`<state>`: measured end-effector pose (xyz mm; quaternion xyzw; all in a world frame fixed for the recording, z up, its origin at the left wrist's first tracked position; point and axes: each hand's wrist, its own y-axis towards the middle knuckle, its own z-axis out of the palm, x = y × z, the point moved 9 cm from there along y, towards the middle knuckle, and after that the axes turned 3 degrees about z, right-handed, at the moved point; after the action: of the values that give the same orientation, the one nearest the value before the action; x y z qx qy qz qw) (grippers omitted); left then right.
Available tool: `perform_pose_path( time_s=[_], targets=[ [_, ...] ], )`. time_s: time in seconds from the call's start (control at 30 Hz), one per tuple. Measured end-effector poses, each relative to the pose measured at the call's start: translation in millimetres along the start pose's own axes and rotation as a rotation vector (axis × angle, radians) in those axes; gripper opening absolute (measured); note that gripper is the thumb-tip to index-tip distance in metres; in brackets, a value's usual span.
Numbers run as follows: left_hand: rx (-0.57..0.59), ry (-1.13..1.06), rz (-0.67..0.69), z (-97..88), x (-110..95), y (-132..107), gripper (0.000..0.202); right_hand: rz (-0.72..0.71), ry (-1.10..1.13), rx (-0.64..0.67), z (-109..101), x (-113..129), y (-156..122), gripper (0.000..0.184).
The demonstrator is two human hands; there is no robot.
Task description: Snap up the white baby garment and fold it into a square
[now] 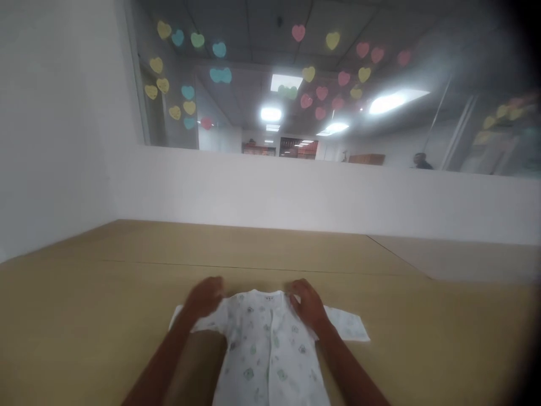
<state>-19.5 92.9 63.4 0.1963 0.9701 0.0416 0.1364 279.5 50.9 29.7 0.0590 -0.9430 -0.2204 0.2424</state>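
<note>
A small white long-sleeved baby garment (pixel 262 349) lies spread on the table, neckline away from me. It has small grey and green prints and a front seam down the middle; its lower end runs out of the picture. At the shoulder on the left is my left hand (pixel 207 297), bent over the sleeve and smeared by motion, so its grip is unclear. My right hand (pixel 307 303) rests over the other shoulder, thumb and fingers apart, with no cloth visibly pinched. Both sleeves stretch outward, partly covered by my hands and forearms.
The tan tabletop (pixel 105 316) has a seam across it and meets a white wall (pixel 253 192) at the back. Above is a window (pixel 253 56) with heart-shaped paper notes (pixel 298 32). Behind the glass, a person (pixel 421 160) appears far off at the right.
</note>
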Motion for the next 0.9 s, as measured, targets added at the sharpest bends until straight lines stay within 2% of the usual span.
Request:
perform_pose_path(
  time_s=[0.07, 0.1, 0.13, 0.2, 0.33, 0.5, 0.6, 0.73, 0.9],
  targets=[
    [0.04, -0.12, 0.154, 27.8, -55.0, 6.2, 0.012, -0.118, 0.093, 0.076, 11.8, 31.4, 7.1, 0.02],
    [0.081, -0.265, 0.268, 42.5, -83.7, 7.6, 0.01, -0.175, 0.135, 0.116, 18.0, 44.2, 8.6, 0.021],
    [0.075, -0.341, 0.31, 53.4, -102.2, 9.6, 0.01, -0.221, 0.172, 0.148, 23.5, 53.7, 8.9, 0.024],
    [0.01, -0.36, 0.269, 71.3, -116.1, 14.3, 0.015, -0.275, 0.228, 0.184, 31.7, 61.8, 7.0, 0.028],
    [-0.143, -0.302, 0.173, 89.0, -107.9, 15.7, 0.021, -0.283, 0.284, 0.217, 38.1, 53.6, -1.1, 0.031],
    [-0.168, -0.28, 0.185, 95.2, -105.5, 16.2, 0.024, -0.286, 0.384, 0.295, 40.4, 50.3, -6.9, 0.025],
    [-0.18, -0.285, 0.186, 94.8, -107.5, 17.2, 0.025, -0.292, 0.413, 0.248, 39.2, 52.4, -4.6, 0.016],
    [-0.204, -0.384, 0.194, 94.4, -103.6, 18.7, 0.02, -0.229, 0.442, 0.097, 34.6, 50.1, 0.4, 0.009],
    [-0.225, -0.499, 0.173, 98.9, -91.1, 22.6, 0.023, -0.119, 0.369, 0.115, 43.6, 49.1, -1.0, 0.011]
  ],
)
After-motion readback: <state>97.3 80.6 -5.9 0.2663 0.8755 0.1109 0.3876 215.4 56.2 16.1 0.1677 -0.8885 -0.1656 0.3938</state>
